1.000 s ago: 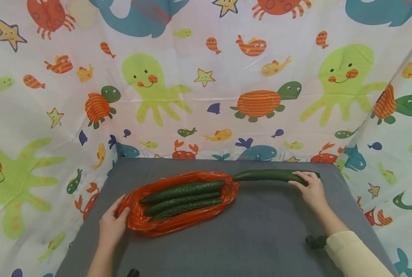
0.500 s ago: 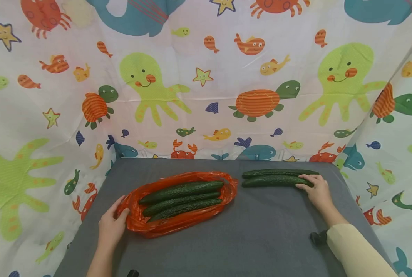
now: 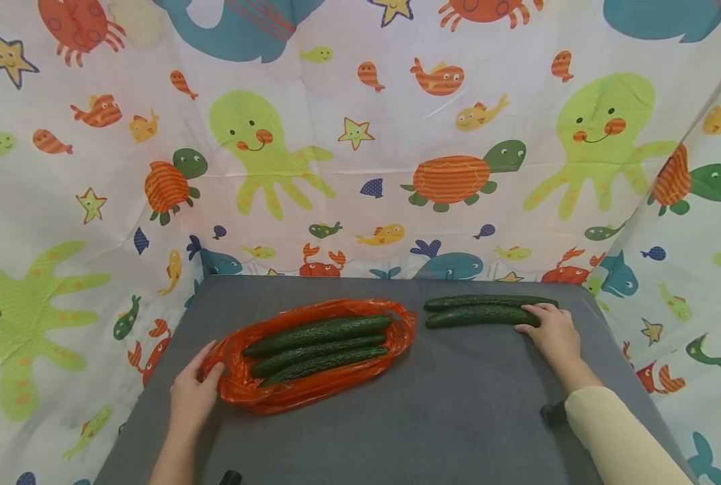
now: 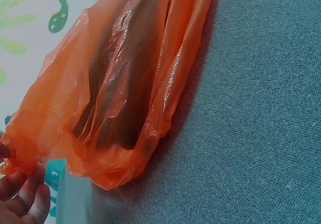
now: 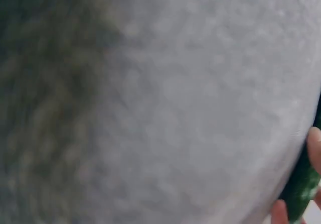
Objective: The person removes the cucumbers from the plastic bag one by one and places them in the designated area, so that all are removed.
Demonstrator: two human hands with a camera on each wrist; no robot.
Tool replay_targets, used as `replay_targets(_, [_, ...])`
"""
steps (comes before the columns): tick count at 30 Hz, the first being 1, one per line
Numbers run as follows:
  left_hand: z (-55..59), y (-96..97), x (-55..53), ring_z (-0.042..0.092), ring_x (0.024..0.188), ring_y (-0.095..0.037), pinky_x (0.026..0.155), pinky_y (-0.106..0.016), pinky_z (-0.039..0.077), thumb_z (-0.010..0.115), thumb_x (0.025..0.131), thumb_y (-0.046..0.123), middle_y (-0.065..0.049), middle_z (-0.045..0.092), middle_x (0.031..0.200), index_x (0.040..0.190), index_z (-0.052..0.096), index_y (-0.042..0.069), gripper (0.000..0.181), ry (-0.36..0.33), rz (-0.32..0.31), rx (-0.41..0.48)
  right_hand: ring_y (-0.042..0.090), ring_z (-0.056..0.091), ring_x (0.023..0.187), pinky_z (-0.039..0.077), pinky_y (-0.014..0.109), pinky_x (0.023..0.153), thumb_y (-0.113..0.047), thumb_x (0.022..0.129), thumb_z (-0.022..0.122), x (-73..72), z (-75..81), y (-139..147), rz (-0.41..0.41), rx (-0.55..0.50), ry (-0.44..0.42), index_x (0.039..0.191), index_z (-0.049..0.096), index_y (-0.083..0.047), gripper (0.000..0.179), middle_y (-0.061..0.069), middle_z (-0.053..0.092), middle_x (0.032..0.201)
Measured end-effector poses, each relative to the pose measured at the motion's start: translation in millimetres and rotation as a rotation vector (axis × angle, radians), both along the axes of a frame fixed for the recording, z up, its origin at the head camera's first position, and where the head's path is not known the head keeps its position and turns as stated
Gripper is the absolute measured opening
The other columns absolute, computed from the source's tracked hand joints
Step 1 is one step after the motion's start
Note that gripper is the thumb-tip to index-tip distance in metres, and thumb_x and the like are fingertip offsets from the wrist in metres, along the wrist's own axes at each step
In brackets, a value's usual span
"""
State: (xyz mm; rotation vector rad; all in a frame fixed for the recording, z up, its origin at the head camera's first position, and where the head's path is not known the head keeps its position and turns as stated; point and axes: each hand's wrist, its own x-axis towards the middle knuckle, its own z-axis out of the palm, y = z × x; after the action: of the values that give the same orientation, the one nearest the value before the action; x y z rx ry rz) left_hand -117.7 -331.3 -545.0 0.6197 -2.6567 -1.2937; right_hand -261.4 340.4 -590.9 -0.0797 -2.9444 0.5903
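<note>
**Two out, three in**

Head view: The left hand (image 3: 193, 391) pinches the near left end of the orange bag (image 3: 330, 387), which lies open on the grey counter (image 3: 445, 411). The right hand (image 3: 554, 337) grips the right end of the near cucumber (image 3: 478, 316), thumb on the near side and fingers over the top. A second ago this cucumber's left end met the bag's right edge; now it lies apart from the bag, alongside the far cucumber (image 3: 488, 300). That suggests its placing is all but done, with only the letting-go left. The count: five cucumbers, two outside and three cucumbers (image 3: 318, 353) side by side in the bag; one bag; two hands. A printed curtain (image 3: 330, 87) stands behind.

Left wrist view: Curled fingers (image 4: 40, 204) hold a gathered corner of the bag, so the left hand is closed on thin plastic. Dark shapes show through the film, but they cannot be counted here.

Right wrist view: Most of it is a grey and dark blur that I cannot make out. At the right edge, fingertips (image 5: 315, 146) stand on either side of a cucumber, spaced about its thickness apart, which fits a light hold.
</note>
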Motion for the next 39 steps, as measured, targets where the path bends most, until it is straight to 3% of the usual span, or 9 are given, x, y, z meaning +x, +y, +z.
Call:
replay_targets(3, [1.1,0.8,-0.1,0.046,0.138,-0.039,0.106,-0.061,0.042,0.055,0.104,0.034,-0.018,0.051,0.15,0.154,0.044,0.027,0.052,0.004,-0.006,0.0,0.053,0.041,0.125,0.046,0.068,0.081,-0.031,0.084,0.082,3.4,10.7,-9,-0.002,0.021,0.007,0.141,0.058,-0.008,0.066,0.026,0.052,0.142])
replay_targets(6, [1.8,1.6,-0.7,0.049,0.135,-0.037,0.105,-0.06,0.044,0.054,0.104,0.033,-0.018,0.051,0.15,0.154,0.044,0.026,0.052,0.008,-0.008,-0.005,0.053,0.044,0.126,0.045,0.069,0.088,-0.03,0.085,0.082,8.3,20.5,-22,0.003,-0.028,0.031,0.142,0.057,-0.007,0.067,0.028,0.051,0.142])
replay_targets(10, [2.0,2.1,-2.1,0.049,0.134,-0.037,0.105,-0.06,0.044,0.054,0.104,0.033,-0.018,0.051,0.151,0.154,0.044,0.025,0.052,0.017,-0.012,-0.008,0.046,0.062,0.113,0.054,0.059,0.086,-0.032,0.089,0.079,14.8,32.0,-42,-0.002,-0.208,0.012,0.147,0.052,-0.008,0.069,0.031,0.052,0.141])
replay_targets(14, [1.7,1.2,-1.8,0.047,0.137,-0.039,0.108,-0.061,0.042,0.054,0.104,0.032,-0.018,0.049,0.152,0.154,0.044,0.026,0.051,0.02,-0.011,0.005,0.039,0.074,0.091,0.061,0.043,0.067,-0.037,0.09,0.076,20.6,41.2,-60,-0.014,-0.449,-0.065,0.153,0.046,-0.016,0.073,0.033,0.054,0.14])
replay_targets(18, [1.4,0.0,0.4,0.044,0.14,-0.04,0.11,-0.063,0.038,0.054,0.104,0.032,-0.018,0.048,0.153,0.154,0.044,0.025,0.051,0.007,-0.009,0.014,0.038,0.071,0.107,0.062,0.043,0.077,-0.042,0.089,0.076,26.4,46.6,-73,0.0,-0.632,-0.119,0.155,0.044,-0.018,0.077,0.028,0.052,0.146])
replay_targets(23, [1.2,-0.3,2.5,0.045,0.138,-0.039,0.108,-0.062,0.04,0.054,0.104,0.034,-0.019,0.048,0.153,0.155,0.043,0.026,0.052,-0.005,-0.012,0.019,0.018,0.064,0.12,0.06,0.041,0.085,-0.042,0.087,0.077,32.4,55.8,-89,0.017,-0.822,-0.153,0.154,0.044,-0.017,0.079,0.018,0.047,0.153])
replay_targets(26, [0.6,-0.6,2.2,0.046,0.138,-0.039,0.108,-0.062,0.041,0.054,0.104,0.035,-0.018,0.048,0.153,0.155,0.043,0.026,0.052,-0.003,-0.013,0.019,0.02,0.058,0.128,0.06,0.037,0.086,-0.04,0.087,0.078,35.3,63.1,-101,0.026,-0.905,-0.16,0.154,0.044,-0.015,0.079,0.017,0.047,0.154])
replay_targets(31, [-1.2,-2.2,0.9,0.045,0.138,-0.039,0.109,-0.063,0.04,0.054,0.104,0.037,-0.017,0.049,0.152,0.155,0.043,0.027,0.052,-0.006,-0.016,0.015,0.035,0.046,0.139,0.06,0.033,0.086,-0.034,0.087,0.079,39.0,73.1,-121,0.064,-0.971,-0.162,0.153,0.045,-0.014,0.077,0.017,0.048,0.152])
replay_targets(39, [-1.7,-1.2,0.5,0.041,0.142,-0.041,0.111,-0.064,0.036,0.054,0.104,0.034,-0.017,0.047,0.154,0.155,0.043,0.027,0.052,-0.001,-0.025,0.006,0.032,0.047,0.136,0.059,0.043,0.089,-0.031,0.085,0.081,42.1,77.0,-151,0.132,-1.034,-0.166,0.149,0.05,-0.015,0.073,0.012,0.05,0.151])
